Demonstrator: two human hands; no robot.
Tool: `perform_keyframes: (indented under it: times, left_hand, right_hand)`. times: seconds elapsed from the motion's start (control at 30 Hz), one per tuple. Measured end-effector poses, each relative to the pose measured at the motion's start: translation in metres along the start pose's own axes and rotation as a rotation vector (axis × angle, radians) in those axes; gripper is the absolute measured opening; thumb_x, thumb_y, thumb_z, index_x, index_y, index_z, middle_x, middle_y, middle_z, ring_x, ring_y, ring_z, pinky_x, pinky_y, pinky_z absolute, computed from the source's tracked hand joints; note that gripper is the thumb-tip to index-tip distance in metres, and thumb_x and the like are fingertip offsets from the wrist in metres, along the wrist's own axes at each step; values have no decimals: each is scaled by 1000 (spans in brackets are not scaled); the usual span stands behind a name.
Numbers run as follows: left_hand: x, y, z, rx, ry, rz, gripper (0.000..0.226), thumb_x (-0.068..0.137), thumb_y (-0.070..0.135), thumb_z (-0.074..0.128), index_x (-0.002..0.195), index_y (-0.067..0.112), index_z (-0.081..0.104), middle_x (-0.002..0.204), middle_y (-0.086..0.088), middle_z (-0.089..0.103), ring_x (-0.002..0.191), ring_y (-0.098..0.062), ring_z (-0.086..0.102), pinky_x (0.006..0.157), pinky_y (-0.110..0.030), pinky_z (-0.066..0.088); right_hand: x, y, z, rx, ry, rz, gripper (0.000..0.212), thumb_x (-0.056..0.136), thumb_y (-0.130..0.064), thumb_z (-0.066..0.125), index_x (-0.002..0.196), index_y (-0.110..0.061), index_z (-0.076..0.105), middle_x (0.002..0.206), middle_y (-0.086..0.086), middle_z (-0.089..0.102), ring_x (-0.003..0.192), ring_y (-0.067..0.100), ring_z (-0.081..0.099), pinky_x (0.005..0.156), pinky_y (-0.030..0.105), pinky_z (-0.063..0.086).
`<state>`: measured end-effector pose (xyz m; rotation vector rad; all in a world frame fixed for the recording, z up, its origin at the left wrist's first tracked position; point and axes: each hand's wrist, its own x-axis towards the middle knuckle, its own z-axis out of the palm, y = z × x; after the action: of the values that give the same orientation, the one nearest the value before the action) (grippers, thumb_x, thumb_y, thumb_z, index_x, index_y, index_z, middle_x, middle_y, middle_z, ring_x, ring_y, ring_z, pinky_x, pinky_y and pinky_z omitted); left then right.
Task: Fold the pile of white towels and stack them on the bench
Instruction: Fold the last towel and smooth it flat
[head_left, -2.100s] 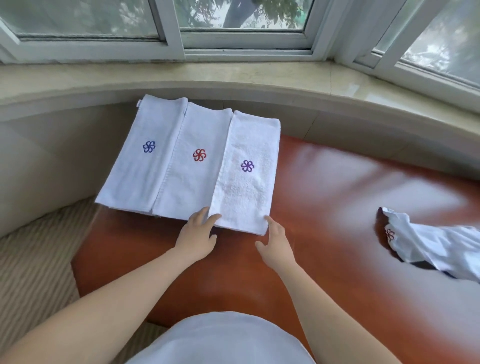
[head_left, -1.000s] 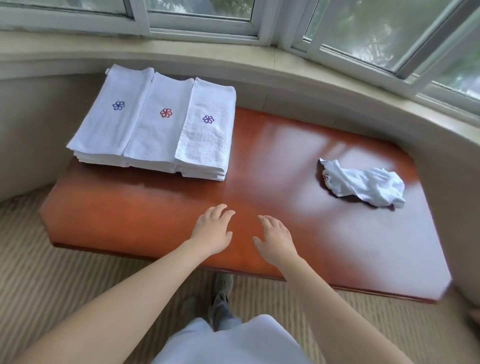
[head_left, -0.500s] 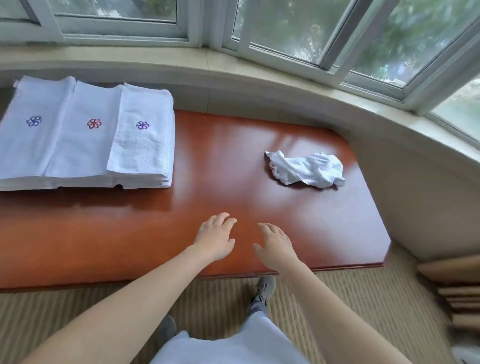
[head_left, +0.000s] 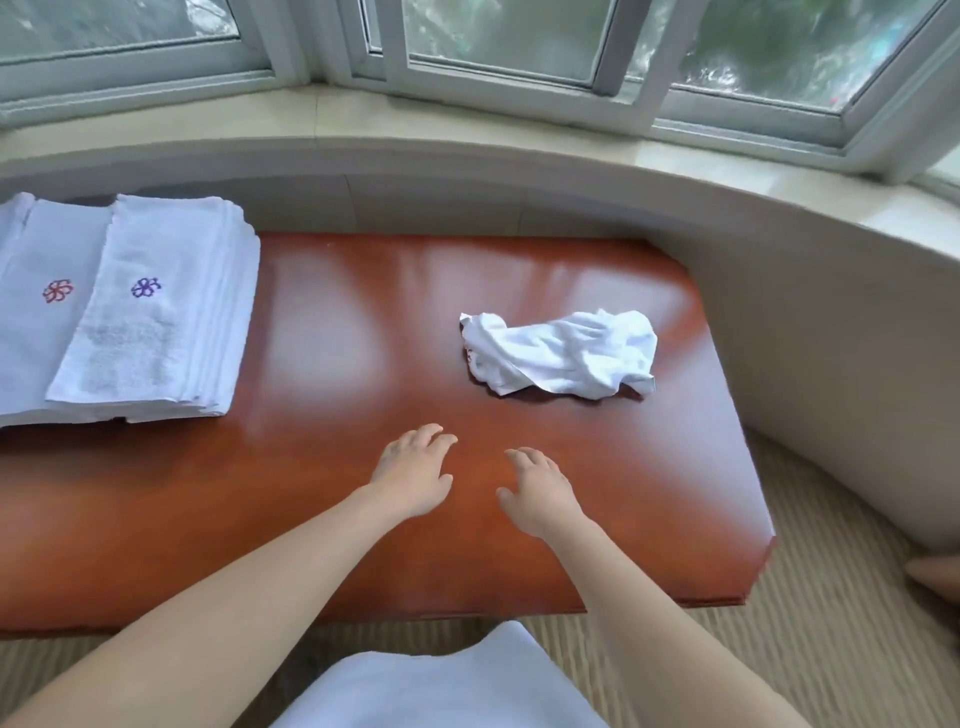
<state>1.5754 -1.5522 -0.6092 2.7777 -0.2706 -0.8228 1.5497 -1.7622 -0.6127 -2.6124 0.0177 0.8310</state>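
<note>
Now both hands are off the folded stack (head_left: 150, 312) and have swung right along the bench (head_left: 337, 467). Left hand (head_left: 413, 470) and right hand (head_left: 540, 491) hover spread, holding nothing, just short of the crumpled towel (head_left: 561, 353), well right of the stack. Looks like the last one to fold.

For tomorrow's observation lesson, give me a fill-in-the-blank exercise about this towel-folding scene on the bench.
1. The crumpled towel lies on the ____ bench.
2. The nearest folded towel bears a ____ flower.
3. The left hand and right hand hold ____.
4. The folded towels lie to the ____ of the crumpled one.

Missing words: wooden; purple; nothing; left
</note>
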Motion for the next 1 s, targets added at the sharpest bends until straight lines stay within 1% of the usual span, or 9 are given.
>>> perform_keyframes:
  times: [0.17,0.3,0.43,0.6,0.77,0.87,0.93,1.0]
  left_hand:
    - [44,58,-3,-18,-47,-64,63,100,39,51,158,31,30,168,1,19,153,-26,22,123,-45,22]
    - [79,90,-7,-38,-88,-99,63,100,38,51,159,29,29,168,1,18,153,-26,21,123,-45,23]
    - [111,106,-9,-104,-112,-156,64,101,38,53,159,28,28,168,0,19,153,-27,23,121,-46,28]
    - [143,113,-5,-195,-139,-214,64,101,38,53,159,30,27,167,1,20,152,-27,24,118,-48,34]
    - [166,114,-2,-225,-162,-219,64,101,39,53,159,30,27,166,2,21,151,-27,25,116,-47,36]
    - [174,112,-1,-232,-174,-222,64,101,38,53,159,29,28,166,2,21,151,-26,25,117,-46,36]
    - [176,110,-1,-237,-176,-221,63,101,37,53,158,29,29,165,2,22,150,-26,26,117,-45,36]
    - [176,108,-1,-244,-172,-219,62,101,37,53,158,29,30,165,2,23,150,-26,27,116,-45,37]
  right_hand:
    - [38,65,-39,-2,-55,-8,66,100,-35,54,160,-20,31,167,4,27,153,27,25,123,42,28]
    - [69,95,-57,13,-77,-12,65,100,-34,54,159,-21,33,168,3,21,154,27,22,122,42,27]
    - [99,105,-64,-10,-107,-38,65,100,-34,54,160,-22,32,171,3,12,156,27,12,124,43,25]
    - [134,106,-66,-106,-91,-98,66,100,-35,52,161,-26,29,172,4,2,158,29,1,127,44,14]
    - [162,108,-65,-206,-164,-113,66,100,-35,49,162,-33,25,173,3,-5,159,31,-7,128,46,8]
    - [173,107,-63,-227,-186,-112,69,100,-35,49,163,-29,21,173,2,-1,159,31,-6,128,46,9]
    - [176,105,-63,-221,-191,-111,71,100,-35,50,163,-23,18,172,0,8,159,30,0,127,44,11]
    - [176,102,-63,-202,-190,-111,70,100,-34,49,162,-19,21,169,-1,20,157,29,9,126,42,13]
